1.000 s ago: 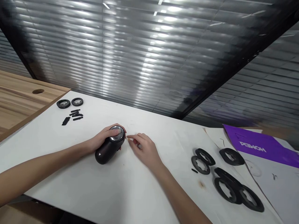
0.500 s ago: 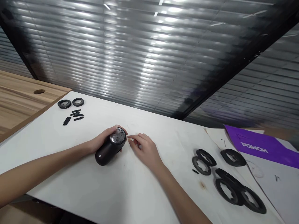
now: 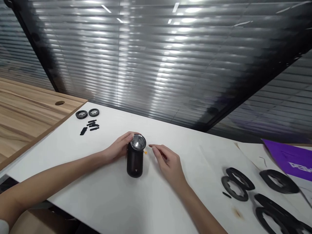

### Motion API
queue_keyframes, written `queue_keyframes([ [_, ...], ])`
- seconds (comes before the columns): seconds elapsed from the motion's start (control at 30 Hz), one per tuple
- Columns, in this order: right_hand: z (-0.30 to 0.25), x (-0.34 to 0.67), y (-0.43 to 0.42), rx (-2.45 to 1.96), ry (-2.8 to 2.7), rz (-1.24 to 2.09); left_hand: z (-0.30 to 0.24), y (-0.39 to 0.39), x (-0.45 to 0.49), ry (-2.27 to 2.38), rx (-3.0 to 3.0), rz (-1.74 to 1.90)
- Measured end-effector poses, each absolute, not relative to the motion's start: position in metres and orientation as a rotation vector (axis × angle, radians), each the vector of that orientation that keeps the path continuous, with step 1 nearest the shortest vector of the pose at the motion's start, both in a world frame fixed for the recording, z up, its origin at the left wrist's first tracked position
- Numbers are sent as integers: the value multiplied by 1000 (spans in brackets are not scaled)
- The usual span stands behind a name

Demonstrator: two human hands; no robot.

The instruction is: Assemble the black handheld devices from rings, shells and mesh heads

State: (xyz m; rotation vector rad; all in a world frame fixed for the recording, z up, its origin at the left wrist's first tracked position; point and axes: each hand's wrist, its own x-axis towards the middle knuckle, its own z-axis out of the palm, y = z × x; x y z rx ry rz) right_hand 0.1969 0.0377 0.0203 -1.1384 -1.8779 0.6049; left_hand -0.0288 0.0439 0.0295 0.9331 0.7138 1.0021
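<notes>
Clamped by the left hand (image 3: 119,148), a black lint shaver (image 3: 135,164) is held upright on a white tabletop (image 3: 102,201), its metal mesh head (image 3: 138,142) uppermost; the right hand (image 3: 168,162) is kept open just beside it, not touching.

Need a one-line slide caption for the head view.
Left hand grips a black fabric shaver; right hand beside it.
</notes>
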Motion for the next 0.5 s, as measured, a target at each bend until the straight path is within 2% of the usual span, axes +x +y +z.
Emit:
queue_keyframes([
  [0.5,6,200,36,-1229,-1968,633,7,57,-38,713,756,950],
])
